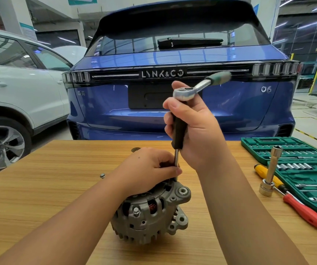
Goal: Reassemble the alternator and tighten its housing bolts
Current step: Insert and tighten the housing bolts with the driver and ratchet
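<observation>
A grey alternator (150,215) stands on the wooden table (58,169) in front of me. My left hand (148,169) rests on its top and pinches the thin steel shaft of an extension bar (176,161) that stands upright on the housing. My right hand (195,131) grips the bar's black handle (178,132). A silver ratchet (190,90) with a green grip sits on the bar's top end, pointing up and right. The bolt under the bar is hidden by my left hand.
An open green socket set case (295,159) lies at the right. Beside it are a tall socket extension (272,169), a yellow-handled screwdriver (264,173) and a red-handled one (304,213). A loose bolt (102,175) lies left of the alternator. A blue car (173,64) is behind the table.
</observation>
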